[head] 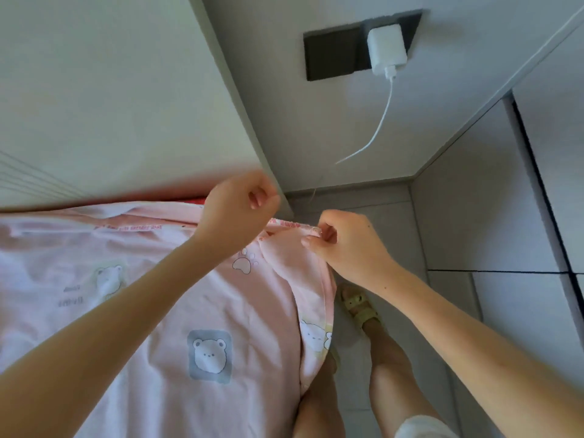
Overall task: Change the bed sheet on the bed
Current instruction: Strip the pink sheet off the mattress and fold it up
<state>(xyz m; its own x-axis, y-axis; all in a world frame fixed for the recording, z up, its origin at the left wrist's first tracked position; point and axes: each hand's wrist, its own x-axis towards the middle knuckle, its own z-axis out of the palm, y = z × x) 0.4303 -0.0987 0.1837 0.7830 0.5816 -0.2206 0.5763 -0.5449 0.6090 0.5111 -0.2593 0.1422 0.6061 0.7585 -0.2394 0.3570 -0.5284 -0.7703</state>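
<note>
Both hands meet near the middle of the frame, over the corner of the bed. Right hand (346,248) pinches the hemmed edge of the bed sheet (158,311) between thumb and curled fingers, right at the corner. Left hand (240,207) is curled into a loose fist just to the left and a little higher, over the sheet's top edge; whether it has any cloth in it I cannot tell, since the fist hides the edge beneath it.

Just beyond the hands, a pale panel (110,90) fills the upper left of the frame, and a narrow red strip (189,200) shows between it and the sheet. At the upper right a dark socket plate (331,55) sits on the wall with a white charger (387,49) plugged into it, and a white cable (380,121) hangs from it toward the hands. Grey floor tiles (505,311) run down the right side, where a foot in a yellow sandal (357,306) stands close to the hanging cloth.

The sheet lies across the left and lower part of the frame, passing under the left forearm, and its corner droops over the bed's edge below the right hand. It is pale pink and lightly creased, printed with a white bear on a grey square (209,355), a paw print (243,262) and red lettering along the top hem (132,227).
</note>
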